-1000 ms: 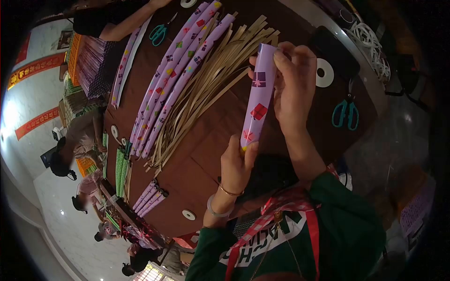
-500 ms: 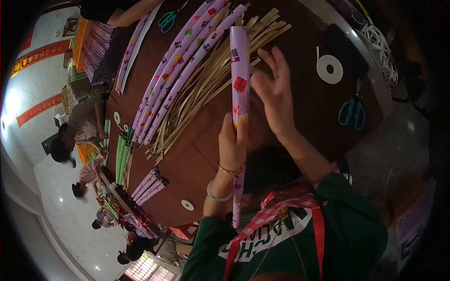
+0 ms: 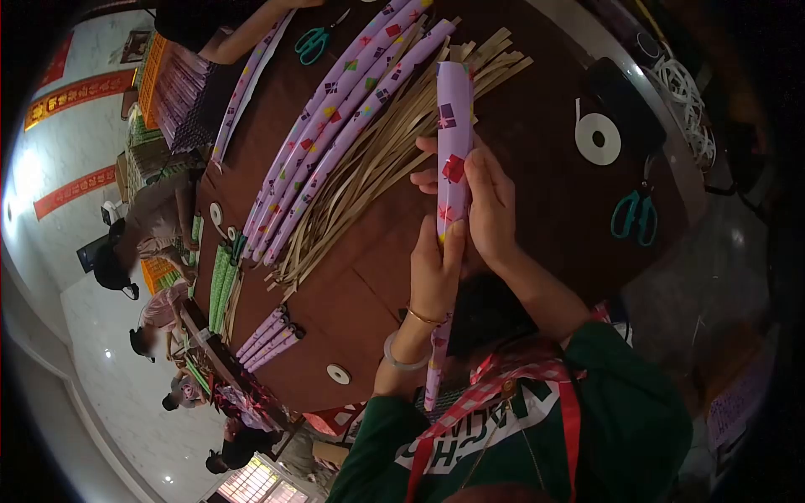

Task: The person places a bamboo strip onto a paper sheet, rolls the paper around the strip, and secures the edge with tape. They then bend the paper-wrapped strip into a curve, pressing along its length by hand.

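Observation:
A long lilac patterned paper roll (image 3: 455,109) stands lengthwise in front of my chest. Wrapped round its lower middle is my left hand (image 3: 434,267), with a gold bangle and a pale bracelet on the wrist. My right hand (image 3: 490,201) holds the roll higher up, its thumb along the near side and its fingers passing behind to the left. Behind the roll lie loose tan strips (image 3: 360,180), and to their left several longer lilac rolls (image 3: 335,126) lie on the brown table (image 3: 335,310).
White tape roll (image 3: 598,138) and teal scissors (image 3: 634,218) lie at the right. More scissors (image 3: 312,44) are at the top. Short lilac rolls (image 3: 267,339), a small tape roll (image 3: 339,374) and green rolls (image 3: 220,285) sit lower left. Several people work along the left; another person's arm (image 3: 243,38) reaches in above.
My right hand has come from beside the roll, fingers spread, to close around it. The roll and my left hand have shifted slightly right in view.

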Demonstrator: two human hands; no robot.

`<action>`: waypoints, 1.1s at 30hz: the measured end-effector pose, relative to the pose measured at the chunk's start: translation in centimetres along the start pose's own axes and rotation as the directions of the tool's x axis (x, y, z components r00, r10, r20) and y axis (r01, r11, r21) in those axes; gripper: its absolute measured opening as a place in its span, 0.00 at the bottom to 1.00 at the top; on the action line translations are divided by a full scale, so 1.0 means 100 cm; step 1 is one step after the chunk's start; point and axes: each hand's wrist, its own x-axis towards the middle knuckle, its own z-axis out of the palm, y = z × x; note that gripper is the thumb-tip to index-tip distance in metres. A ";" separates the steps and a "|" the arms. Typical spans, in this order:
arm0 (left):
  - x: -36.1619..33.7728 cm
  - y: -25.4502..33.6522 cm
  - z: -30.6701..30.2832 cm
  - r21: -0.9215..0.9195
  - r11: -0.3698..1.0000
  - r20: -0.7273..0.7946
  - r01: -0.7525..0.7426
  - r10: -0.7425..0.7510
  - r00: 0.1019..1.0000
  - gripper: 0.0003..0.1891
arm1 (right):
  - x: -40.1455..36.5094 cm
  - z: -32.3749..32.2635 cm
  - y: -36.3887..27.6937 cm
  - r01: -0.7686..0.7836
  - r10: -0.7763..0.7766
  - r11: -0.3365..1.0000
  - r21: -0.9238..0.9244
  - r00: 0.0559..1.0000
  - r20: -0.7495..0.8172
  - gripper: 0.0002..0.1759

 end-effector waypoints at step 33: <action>-0.011 -0.003 -0.006 -0.236 0.949 0.220 0.211 -0.159 0.962 0.10 | 0.036 -0.022 -0.026 -0.023 0.009 0.980 -0.198 0.997 -0.071 0.26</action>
